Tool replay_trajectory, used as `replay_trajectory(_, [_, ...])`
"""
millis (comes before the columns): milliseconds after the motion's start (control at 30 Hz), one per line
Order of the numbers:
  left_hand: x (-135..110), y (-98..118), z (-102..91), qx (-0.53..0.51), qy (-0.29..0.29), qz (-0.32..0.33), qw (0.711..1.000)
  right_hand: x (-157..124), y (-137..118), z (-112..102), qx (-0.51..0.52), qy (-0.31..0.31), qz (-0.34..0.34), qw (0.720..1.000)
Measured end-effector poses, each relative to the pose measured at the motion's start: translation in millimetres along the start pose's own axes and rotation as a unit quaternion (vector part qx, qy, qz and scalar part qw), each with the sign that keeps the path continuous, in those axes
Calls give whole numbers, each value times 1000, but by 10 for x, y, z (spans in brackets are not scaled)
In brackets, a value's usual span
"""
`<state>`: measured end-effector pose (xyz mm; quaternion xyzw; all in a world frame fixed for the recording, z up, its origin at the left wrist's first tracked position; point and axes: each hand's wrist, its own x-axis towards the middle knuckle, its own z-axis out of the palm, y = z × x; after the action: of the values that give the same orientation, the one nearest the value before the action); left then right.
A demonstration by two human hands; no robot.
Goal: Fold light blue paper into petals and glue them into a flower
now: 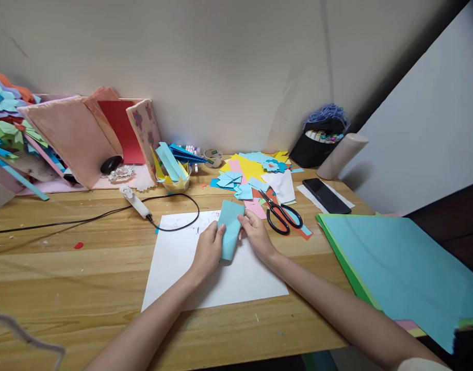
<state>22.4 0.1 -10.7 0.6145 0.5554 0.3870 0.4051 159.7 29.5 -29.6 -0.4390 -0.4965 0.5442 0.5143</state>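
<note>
A light blue strip of paper (230, 226), apparently folded, is held up between my two hands over a white sheet (174, 278). My left hand (210, 247) grips its left edge, thumb on the front face. At the right edge, my right hand (256, 232) pinches it near the upper corner. The fingers behind the paper are partly hidden. Black-handled scissors (279, 212) lie to the right of my right hand, with blades toward the scraps. Behind the paper is a heap of cut pieces, among them a yellow sheet (246, 167) and blue folded shapes (229, 179).
Large coloured sheets (391, 257) overhang the right table edge. A phone (325, 195), a pale cylinder (342, 154) and a black marker holder (313, 149) stand or lie behind. At left are a cabled white device (135, 202), a small basket (178, 183) and a pink organizer (69, 139).
</note>
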Motion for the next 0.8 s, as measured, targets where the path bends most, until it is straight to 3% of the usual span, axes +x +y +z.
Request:
replay_trajectory(333, [39, -15, -33, -80, -39, -27, 996, -3, 5, -21, -21, 1, -18, 1000])
replay_trajectory(800, [-12, 27, -23, 28, -21, 24, 999, -61, -9, 13, -26, 18, -26, 999])
